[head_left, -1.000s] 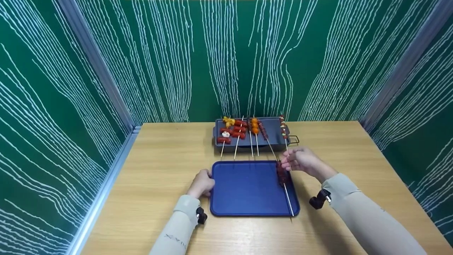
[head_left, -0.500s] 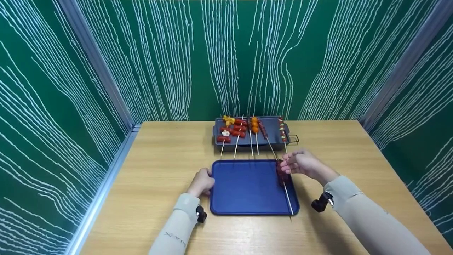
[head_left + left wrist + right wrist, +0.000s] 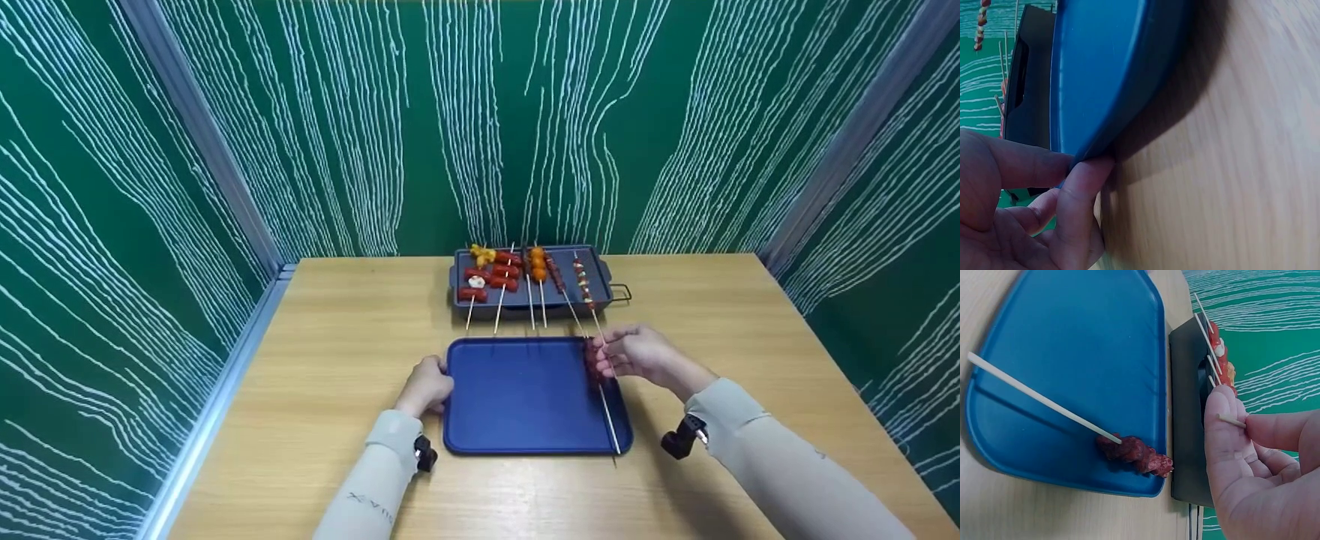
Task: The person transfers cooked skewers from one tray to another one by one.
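Near edge of bench [image 3: 337, 322]: blue tray [image 3: 517, 397], flat. Left hand [image 3: 427, 384] at its left rim, thumb and fingers closed together, pinching the edge. Tray probably light, stiff, a bit slick; rim is the sensible hold.

On tray, right side: dark meat skewer [image 3: 1134, 453], bare stick end poking past the near rim.

Just above that, right hand [image 3: 641, 354]: thumb and forefinger pinch the held skewer [image 3: 583, 283] by its bare stick, close to the lower end; other fingers loosely bent. Stick tilts away, red and pale pieces over the right part of the grill pan [image 3: 596, 271]; touching or not, can't tell. Likely light, stiff stick, thin enough to roll between fingers, tip-heavy; bare stick is the place to hold.

Farther left on pan: orange-ball skewer [image 3: 538, 264], red sausage skewer [image 3: 505, 271], others. Behind: green wall [image 3: 660, 112], white wavy lines.
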The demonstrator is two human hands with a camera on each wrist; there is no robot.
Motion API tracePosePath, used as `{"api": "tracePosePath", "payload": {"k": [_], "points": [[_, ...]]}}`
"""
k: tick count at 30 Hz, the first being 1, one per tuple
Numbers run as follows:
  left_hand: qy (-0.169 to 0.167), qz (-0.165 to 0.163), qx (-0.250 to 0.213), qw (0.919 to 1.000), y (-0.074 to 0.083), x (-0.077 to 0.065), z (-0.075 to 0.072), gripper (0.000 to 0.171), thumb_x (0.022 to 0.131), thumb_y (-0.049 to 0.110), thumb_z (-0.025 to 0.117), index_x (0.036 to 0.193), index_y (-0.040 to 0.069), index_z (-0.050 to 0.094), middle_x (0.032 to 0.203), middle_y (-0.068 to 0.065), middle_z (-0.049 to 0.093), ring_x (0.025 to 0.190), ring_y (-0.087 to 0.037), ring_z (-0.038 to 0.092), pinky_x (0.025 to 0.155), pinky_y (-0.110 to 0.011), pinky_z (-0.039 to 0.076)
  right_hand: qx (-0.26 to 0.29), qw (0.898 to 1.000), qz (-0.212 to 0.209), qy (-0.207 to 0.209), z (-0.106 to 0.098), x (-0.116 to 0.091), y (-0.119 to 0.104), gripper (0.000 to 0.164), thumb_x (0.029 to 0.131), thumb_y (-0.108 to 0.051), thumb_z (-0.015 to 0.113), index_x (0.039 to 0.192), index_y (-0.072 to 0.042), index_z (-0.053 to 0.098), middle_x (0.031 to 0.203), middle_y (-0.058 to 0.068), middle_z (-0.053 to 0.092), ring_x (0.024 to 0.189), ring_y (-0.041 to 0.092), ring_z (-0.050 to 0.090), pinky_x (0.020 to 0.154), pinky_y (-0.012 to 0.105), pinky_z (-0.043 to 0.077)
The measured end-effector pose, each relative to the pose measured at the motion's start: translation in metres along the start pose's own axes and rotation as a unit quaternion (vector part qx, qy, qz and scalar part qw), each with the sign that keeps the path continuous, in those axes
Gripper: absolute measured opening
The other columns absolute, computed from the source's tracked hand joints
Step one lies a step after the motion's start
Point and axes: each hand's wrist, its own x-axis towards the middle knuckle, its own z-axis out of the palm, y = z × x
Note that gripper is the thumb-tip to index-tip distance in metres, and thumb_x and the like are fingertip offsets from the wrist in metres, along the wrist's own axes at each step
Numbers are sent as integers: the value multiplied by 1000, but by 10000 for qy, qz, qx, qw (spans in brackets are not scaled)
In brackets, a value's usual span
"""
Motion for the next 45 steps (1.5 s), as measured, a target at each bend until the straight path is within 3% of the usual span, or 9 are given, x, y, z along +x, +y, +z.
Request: {"api": "tracePosePath", "payload": {"k": [5, 15, 25, 45], "points": [[-4, 27, 47, 10000, -1, 2, -1, 15, 90, -2, 49, 101, 5, 56, 92, -13, 59, 59, -20, 61, 40, -25, 55, -48, 10000, -16, 47, 2, -3, 2, 17, 104, 6, 50, 112, 0, 64, 87, 3, 72, 77, 14, 73, 75, 27, 68], [-14, -41, 152, 9999, 3, 1, -2, 25, 91, 0, 50, 114, -1, 60, 105, -19, 64, 65, -25, 66, 43, -27, 58, -110, 9998, 152, 101, 9, -9, 10, 20, 104, 7, 50, 121, 8, 60, 86, 4, 71, 76, 14, 73, 73, 27, 68], [-20, -113, 138, 9998, 4, 1, -2, 19, 91, 0, 49, 107, 4, 58, 94, -12, 57, 70, -23, 63, 43, -26, 58, -230, 9995, 209, 71, 12, -15, 18, 22, 103, 7, 48, 123, 12, 58, 87, 5, 69, 75, 15, 73, 73, 27, 68], [45, -61, 113, 9999, 1, -2, 0, 29, 90, -1, 50, 117, -3, 61, 109, -22, 65, 76, -30, 70, 47, -31, 63, -542, 9976, 402, 146, 16, -35, 38, 19, 98, 7, 54, 116, 6, 58, 87, 8, 73, 74, 17, 74, 69, 29, 68]]}}
